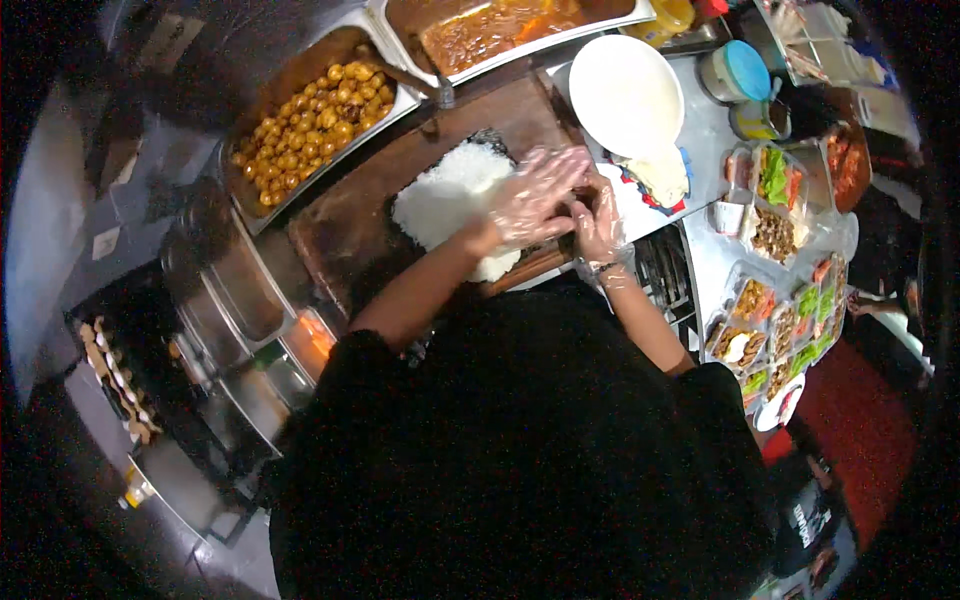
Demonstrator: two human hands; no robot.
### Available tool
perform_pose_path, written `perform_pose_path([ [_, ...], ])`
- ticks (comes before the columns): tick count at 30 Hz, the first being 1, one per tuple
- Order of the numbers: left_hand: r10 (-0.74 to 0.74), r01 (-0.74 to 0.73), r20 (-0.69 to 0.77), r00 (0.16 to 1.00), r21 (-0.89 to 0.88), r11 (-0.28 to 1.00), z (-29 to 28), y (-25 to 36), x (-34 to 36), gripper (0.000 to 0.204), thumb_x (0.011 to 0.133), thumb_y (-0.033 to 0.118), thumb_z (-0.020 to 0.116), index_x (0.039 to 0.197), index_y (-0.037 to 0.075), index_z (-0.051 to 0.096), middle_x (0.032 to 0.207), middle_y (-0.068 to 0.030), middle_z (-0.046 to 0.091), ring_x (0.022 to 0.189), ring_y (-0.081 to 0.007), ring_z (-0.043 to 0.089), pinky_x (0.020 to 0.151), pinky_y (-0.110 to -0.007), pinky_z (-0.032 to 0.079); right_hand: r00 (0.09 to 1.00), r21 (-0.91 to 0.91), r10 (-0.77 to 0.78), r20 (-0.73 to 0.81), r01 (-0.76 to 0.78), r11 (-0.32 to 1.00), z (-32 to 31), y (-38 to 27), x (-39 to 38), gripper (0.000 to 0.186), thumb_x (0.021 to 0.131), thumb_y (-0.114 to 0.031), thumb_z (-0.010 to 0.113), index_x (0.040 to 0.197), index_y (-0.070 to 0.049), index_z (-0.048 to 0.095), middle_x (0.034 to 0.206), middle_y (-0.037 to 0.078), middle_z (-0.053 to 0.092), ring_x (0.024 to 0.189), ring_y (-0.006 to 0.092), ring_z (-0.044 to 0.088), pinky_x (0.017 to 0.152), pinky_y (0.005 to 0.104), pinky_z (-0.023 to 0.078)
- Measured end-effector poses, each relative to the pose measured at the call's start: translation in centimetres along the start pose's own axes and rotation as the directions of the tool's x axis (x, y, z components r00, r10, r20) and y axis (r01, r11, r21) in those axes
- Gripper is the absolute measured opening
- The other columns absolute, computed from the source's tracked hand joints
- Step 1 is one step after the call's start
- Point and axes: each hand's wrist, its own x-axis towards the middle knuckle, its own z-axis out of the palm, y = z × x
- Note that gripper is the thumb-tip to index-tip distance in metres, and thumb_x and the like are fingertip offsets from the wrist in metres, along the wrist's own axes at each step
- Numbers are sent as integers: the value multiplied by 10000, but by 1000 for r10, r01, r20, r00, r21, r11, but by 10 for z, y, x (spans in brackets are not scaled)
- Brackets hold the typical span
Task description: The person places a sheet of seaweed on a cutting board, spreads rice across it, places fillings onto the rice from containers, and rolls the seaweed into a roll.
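Observation:
My left hand (540, 200), in a clear plastic glove, reaches over the right edge of a layer of white rice (445, 195). Its fingers are stretched out, slightly blurred, and nothing shows in them. Against its fingertips is my right hand (600, 225), also gloved, with bent fingers partly hidden and smeared, so whether it grips anything is unclear. The rice covers most of a dark seaweed sheet (490, 138), whose edges show around it. Under the sheet lies a brown board (335, 235). My left forearm hides part of the rice.
Beyond the board stand a pan of small round golden-brown balls (325, 120) and a tray of reddish-brown stew (500, 35). A white bowl (625, 95), a crumpled cloth (660, 180) and a blue-lidded tub (738, 70) are at right, near several clear food boxes (780, 310). Metal bins (240, 290) line the left.

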Motion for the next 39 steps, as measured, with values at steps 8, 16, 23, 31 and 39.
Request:
perform_pose_path([
  [8,-80,99,-98,992,217,971,-11,-38,-62,1108,783,761,510,1506,-34,235,1597,-183,211,1486,-330,177,1176,-572,100,1000,-121,-16,-3,16,992,-13,-7,8,329,937,-303,602,1141,-48,567,1123,187,620,1045,386,604,923,438,472],
  [16,-60,45,119,991,126,991,-45,-26,-29,1024,813,576,627,1497,-64,215,1560,-229,268,1469,-329,227,1179,-535,165,991,-280,84,107,-51,959,15,-10,6,285,816,-88,656,1099,-69,626,1065,155,621,996,322,601,881,427,501],
  [23,-320,80,533,783,425,902,-45,-9,19,1236,696,703,630,1512,-85,140,1614,-212,120,1506,-317,88,1187,-566,106,962,-251,-267,-55,246,936,15,12,8,324,888,-331,586,1071,-65,568,964,163,603,862,392,586,724,468,481],
  [31,-322,119,365,874,482,868,-23,3,27,1095,736,524,622,1530,-51,132,1631,-173,98,1513,-280,88,1189,-565,103,912,-264,-381,-154,333,905,19,25,9,310,863,-290,617,1051,-45,587,923,176,585,826,398,567,689,472,455],
  [39,-377,149,309,873,567,810,-14,16,44,997,766,447,564,1561,49,113,1640,-117,105,1518,-259,80,1203,-555,48,969,-299,-222,-104,182,936,8,0,8,354,841,-312,624,1064,-44,564,919,172,573,845,398,549,722,492,433],
])
